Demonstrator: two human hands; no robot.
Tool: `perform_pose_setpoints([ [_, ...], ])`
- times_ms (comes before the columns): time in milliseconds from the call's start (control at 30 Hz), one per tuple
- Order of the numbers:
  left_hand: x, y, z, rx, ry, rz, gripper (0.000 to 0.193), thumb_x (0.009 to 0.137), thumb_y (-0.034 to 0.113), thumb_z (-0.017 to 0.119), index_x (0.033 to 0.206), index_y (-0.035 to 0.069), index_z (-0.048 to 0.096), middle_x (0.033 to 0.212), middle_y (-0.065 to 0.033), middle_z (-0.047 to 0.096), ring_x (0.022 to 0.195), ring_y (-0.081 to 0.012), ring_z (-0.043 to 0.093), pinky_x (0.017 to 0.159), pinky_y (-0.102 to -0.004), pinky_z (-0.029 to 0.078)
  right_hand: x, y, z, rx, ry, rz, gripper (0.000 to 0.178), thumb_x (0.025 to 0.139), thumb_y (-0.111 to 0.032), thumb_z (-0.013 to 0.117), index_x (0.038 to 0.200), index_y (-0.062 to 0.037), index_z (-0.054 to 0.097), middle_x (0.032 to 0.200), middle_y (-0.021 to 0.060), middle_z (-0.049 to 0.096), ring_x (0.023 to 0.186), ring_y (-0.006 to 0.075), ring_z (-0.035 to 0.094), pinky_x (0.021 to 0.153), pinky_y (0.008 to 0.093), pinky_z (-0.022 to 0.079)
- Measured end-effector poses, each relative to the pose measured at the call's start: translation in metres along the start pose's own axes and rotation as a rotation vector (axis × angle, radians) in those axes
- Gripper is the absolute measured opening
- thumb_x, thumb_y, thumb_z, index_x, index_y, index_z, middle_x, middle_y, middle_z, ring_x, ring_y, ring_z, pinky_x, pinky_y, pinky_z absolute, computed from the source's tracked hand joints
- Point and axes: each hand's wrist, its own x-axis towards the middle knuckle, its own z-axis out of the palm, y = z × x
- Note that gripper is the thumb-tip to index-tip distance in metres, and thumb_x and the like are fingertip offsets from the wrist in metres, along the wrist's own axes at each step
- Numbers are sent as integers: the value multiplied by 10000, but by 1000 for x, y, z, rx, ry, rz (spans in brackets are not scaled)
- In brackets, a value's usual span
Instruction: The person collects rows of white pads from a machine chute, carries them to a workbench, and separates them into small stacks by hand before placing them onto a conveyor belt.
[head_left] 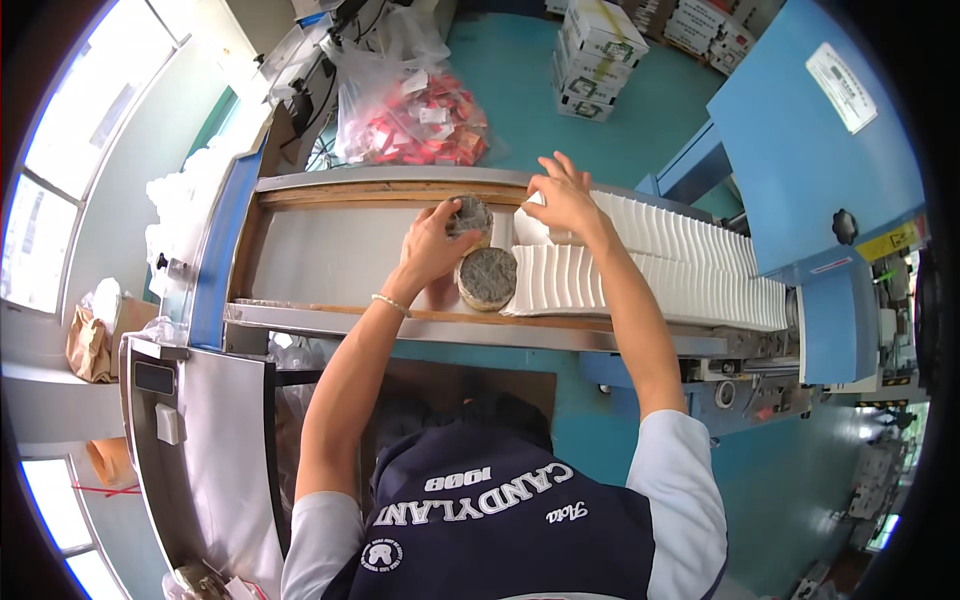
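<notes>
My left hand (433, 248) is closed around the far one of two short round cylinders (470, 214), which has a mottled grey top. A second round cylinder (487, 276), dark grey on top with pale sides, stands just nearer to me. Two long rows of thin white pieces packed on edge fill the trough's right part: a far row (660, 228) and a near row (640, 283). At the left end of the far row, my right hand (565, 200) pinches a white piece between thumb and index finger, other fingers raised. The fingers partly hide that piece.
The metal-edged trough (330, 250) has wooden strips along both sides. A blue machine (820, 170) stands at its right end. Beyond the trough lie a clear bag of red and white scraps (430, 120) and stacked white cartons (598, 60). A steel cabinet (225, 430) is at the near left.
</notes>
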Motion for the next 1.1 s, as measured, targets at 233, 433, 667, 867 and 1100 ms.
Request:
perform_pose_setpoints([
  [233, 7, 2, 3, -52, -9, -11, 608, 756, 416, 734, 1254, 103, 577, 1128, -218, 598, 1014, -377, 621, 864, -432, 502, 19, -1, 9, -74, -118, 7, 200, 759, -255, 702, 908, -125, 731, 1346, 123, 509, 1389, 335, 277, 1033, 619, 262],
  [433, 12, 7, -1, -38, -52, 14, 651, 766, 416, 724, 1291, 73, 551, 1205, -212, 598, 1070, -372, 604, 925, -429, 478, 31, -11, 20, -88, -23, 117, 156, 782, -238, 682, 881, -123, 722, 1171, 89, 591, 1262, 295, 407, 972, 553, 322],
  [667, 29, 27, 24, -289, -167, 136, 614, 785, 358, 728, 1287, 53, 549, 1227, -224, 581, 1118, -361, 567, 977, -424, 439, 13, 7, 20, 84, 256, 220, 152, 807, -224, 670, 892, -100, 652, 1025, 76, 627, 1084, 299, 522, 908, 517, 365],
  [867, -14, -14, 7, -558, -504, 65, 687, 801, 346, 782, 1324, 17, 480, 1259, -154, 570, 1100, -240, 591, 871, -353, 516, -108, 19, -6, 378, 779, 29, 141, 855, -141, 652, 973, -69, 622, 992, 104, 619, 982, 326, 550, 861, 455, 415],
  [1100, -59, -26, -13, -148, -141, 113, 767, 683, 278, 865, 1285, 9, 474, 1197, -186, 586, 1069, -254, 611, 749, -318, 553, -233, 94, -6, -87, 1063, 566, 347, 902, -187, 630, 1177, 1, 531, 1096, 194, 544, 1038, 381, 478, 872, 487, 400],
])
